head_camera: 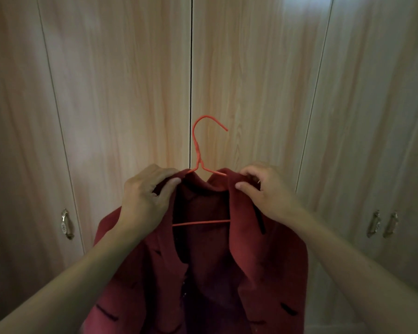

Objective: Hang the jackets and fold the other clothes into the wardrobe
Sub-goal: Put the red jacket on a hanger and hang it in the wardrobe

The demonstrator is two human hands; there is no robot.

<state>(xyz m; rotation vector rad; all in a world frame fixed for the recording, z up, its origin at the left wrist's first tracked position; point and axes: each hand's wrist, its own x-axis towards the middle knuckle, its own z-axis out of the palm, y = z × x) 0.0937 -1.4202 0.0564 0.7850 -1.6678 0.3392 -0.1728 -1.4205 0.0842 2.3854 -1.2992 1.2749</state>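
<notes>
Head view: the red jacket [263,249] is pinched at the collar by left grip [145,191] and right grip [266,189], seemingly to square it on the hanger [197,150].

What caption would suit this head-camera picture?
Left hand and right hand hold a red jacket by its collar on a red hanger, facing closed wardrobe doors.

The jacket [263,249] is looking soft and fuzzy, like wool. The hanger [197,150] is looking smooth. The doors [121,92] are showing pale wood, their handles [65,224] shining like metal.
</notes>
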